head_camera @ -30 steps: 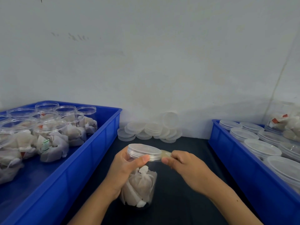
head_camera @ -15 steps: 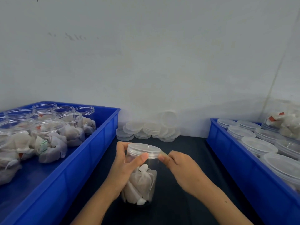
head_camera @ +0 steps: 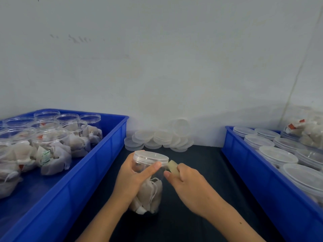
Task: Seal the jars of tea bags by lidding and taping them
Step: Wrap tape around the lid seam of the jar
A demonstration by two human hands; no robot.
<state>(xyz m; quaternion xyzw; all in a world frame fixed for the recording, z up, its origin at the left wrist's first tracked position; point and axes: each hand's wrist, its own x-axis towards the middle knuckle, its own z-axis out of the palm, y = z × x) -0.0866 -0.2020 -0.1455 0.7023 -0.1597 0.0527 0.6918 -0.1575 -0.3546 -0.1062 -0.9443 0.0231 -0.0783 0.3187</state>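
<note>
A clear plastic jar filled with tea bags stands on the dark table, its clear lid on top. My left hand grips the jar just under the lid, thumb across the front. My right hand holds a small roll of yellowish tape against the right side of the lid rim. How much tape lies on the jar is hidden by my fingers.
A blue bin on the left holds several open jars of tea bags. A blue bin on the right holds several lidded jars. Loose clear lids are piled at the wall behind the jar.
The jar has dropped slightly lower in view and stands on the table. My right hand has shifted and now shows the tape roll at the lid's right edge.
</note>
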